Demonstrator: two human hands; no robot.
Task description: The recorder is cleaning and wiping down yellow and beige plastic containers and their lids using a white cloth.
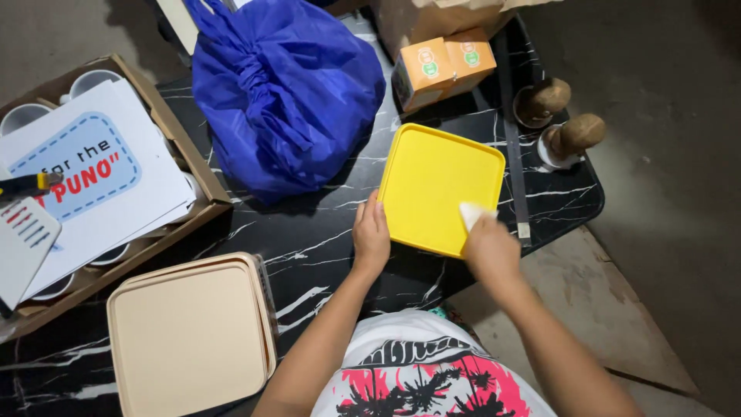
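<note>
A square yellow lid (pixel 436 181) lies flat on the black marble-patterned table (pixel 309 247). My left hand (pixel 371 234) grips its left edge, fingers curled over the rim. My right hand (pixel 489 245) presses a small white cloth or tissue (pixel 472 213) onto the lid's lower right corner. Both forearms reach up from the bottom of the view, over a white printed shirt.
A beige square container (pixel 189 336) with its lid on sits at the lower left. A cardboard box (pixel 185 154) holds white cups and printed sheets. Behind are a blue bag (pixel 282 89), an orange carton (pixel 441 69) and two wooden-handled items (pixel 575 135). The table's right edge is near.
</note>
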